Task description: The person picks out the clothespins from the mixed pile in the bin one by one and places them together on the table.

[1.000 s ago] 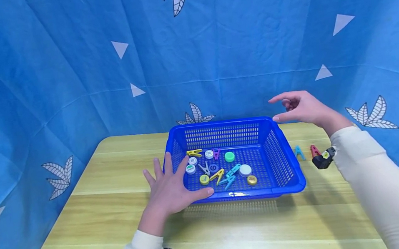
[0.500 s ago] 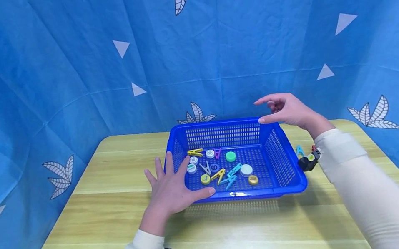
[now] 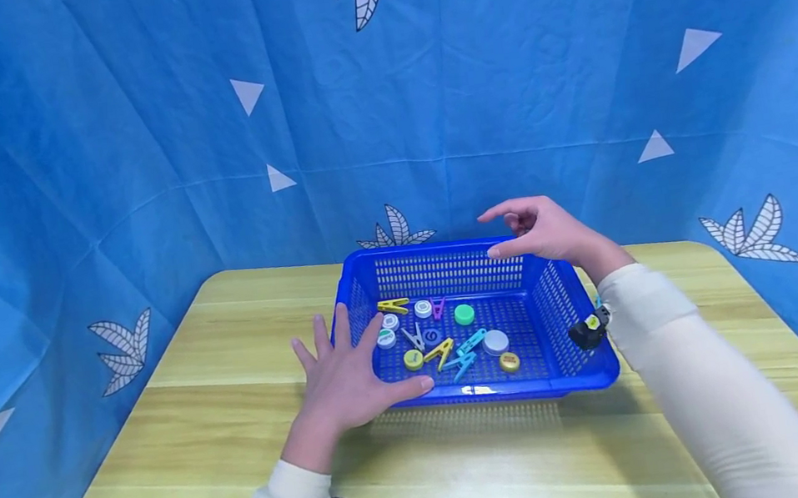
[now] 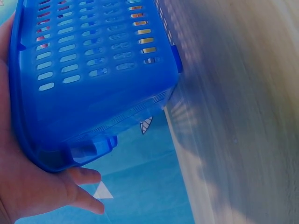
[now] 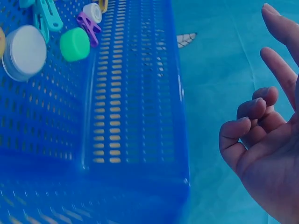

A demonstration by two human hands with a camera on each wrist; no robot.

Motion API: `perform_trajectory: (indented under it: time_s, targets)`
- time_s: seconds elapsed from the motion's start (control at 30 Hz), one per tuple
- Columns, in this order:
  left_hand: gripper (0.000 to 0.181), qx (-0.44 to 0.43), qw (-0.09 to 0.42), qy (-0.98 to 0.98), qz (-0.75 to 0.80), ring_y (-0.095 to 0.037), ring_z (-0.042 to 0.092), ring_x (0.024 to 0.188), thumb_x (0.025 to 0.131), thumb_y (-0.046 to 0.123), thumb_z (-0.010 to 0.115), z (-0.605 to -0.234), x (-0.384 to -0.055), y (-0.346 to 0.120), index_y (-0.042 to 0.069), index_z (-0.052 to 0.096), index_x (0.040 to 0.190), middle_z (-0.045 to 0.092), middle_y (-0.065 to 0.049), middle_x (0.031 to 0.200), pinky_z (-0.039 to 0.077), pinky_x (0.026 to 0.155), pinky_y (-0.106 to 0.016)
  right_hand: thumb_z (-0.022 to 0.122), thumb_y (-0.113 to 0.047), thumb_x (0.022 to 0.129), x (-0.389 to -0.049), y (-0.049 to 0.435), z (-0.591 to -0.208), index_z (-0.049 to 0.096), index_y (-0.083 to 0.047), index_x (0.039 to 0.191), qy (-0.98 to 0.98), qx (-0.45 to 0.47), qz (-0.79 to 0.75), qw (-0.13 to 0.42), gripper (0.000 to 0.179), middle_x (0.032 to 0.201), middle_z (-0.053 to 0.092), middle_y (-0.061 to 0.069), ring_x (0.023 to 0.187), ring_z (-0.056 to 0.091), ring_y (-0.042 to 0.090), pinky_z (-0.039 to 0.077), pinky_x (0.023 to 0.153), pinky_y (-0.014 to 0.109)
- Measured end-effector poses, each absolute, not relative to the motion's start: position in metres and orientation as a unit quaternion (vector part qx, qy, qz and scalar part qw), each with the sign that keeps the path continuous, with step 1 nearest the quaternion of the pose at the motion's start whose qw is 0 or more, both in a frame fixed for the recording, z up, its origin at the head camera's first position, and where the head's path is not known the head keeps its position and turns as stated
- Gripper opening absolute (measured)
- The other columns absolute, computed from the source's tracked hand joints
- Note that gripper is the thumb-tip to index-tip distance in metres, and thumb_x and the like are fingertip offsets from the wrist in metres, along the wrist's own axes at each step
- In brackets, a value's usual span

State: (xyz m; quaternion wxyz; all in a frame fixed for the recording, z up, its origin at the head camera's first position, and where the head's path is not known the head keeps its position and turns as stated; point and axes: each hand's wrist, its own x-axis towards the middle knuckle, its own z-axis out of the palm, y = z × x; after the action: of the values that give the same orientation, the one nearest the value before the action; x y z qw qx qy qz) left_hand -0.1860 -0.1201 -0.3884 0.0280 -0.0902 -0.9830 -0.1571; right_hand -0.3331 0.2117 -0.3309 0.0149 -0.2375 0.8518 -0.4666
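Note:
A blue plastic basket (image 3: 489, 393) holds several bottle caps and clothespins. My left hand (image 3: 345, 386) rests with spread fingers over the basket's front left corner; in the left wrist view the palm lies against the rim. My right hand (image 3: 552, 233) hovers above the basket's far right part, holding nothing. Its thumb and index finger stand apart, and the other fingers are bent. Below it, inside, lie a green cap (image 3: 464, 314), a white cap (image 3: 495, 342), a gold cap (image 3: 509, 362), light-blue clothespins (image 3: 471, 342) and a purple clothespin (image 3: 439, 308).
Yellow clothespins (image 3: 393, 306), a grey clothespin (image 3: 414, 338) and a yellow cap (image 3: 413, 359) lie in the basket's left half. The wooden table (image 3: 190, 445) carries the basket. A blue patterned curtain (image 3: 367, 118) hangs behind. My right forearm hides most of the table right of the basket.
The right hand has moved left, from beside the basket's far right corner to over its inside. The arm now covers the clothespins on the table at right. My left hand stays put.

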Motion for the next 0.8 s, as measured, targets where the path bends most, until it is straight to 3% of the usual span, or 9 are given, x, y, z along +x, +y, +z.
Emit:
perform_trajectory:
  time_s: [0.27, 0.57, 0.8]
  targets:
    - [0.123, -0.088, 0.021, -0.982, -0.163, -0.053, -0.014, 0.143, 0.060, 0.098, 0.050, -0.389, -0.186, -0.119, 0.024, 0.035, 0.157, 0.000, -0.022, 0.164, -0.014, 0.102, -0.074, 0.084, -0.024, 0.084, -0.338, 0.191, -0.342, 0.067, -0.011, 0.129, 0.841, -0.257, -0.475, 0.021, 0.050, 0.083, 0.042, 0.008, 0.076, 0.044, 0.025, 0.042, 0.070, 0.034]
    - [0.123, -0.087, 0.025, -0.983, -0.159, -0.052, -0.013, 0.144, 0.060, 0.099, 0.049, -0.390, -0.187, -0.118, 0.024, 0.036, 0.157, 0.001, -0.022, 0.165, -0.011, 0.103, -0.075, 0.085, -0.027, 0.083, -0.339, 0.174, -0.361, 0.068, -0.012, 0.129, 0.841, -0.209, -0.498, 0.033, 0.051, 0.083, 0.042, 0.005, 0.077, 0.043, 0.025, 0.040, 0.069, 0.035]
    - [0.124, -0.086, 0.021, -0.982, -0.165, -0.052, -0.014, 0.144, 0.060, 0.099, 0.048, -0.388, -0.187, -0.119, 0.024, 0.036, 0.157, 0.000, -0.022, 0.164, -0.013, 0.103, -0.074, 0.082, -0.021, 0.086, -0.335, 0.160, -0.362, 0.065, -0.007, 0.132, 0.840, -0.189, -0.505, 0.051, 0.050, 0.084, 0.041, 0.009, 0.079, 0.043, 0.026, 0.040, 0.074, 0.038]
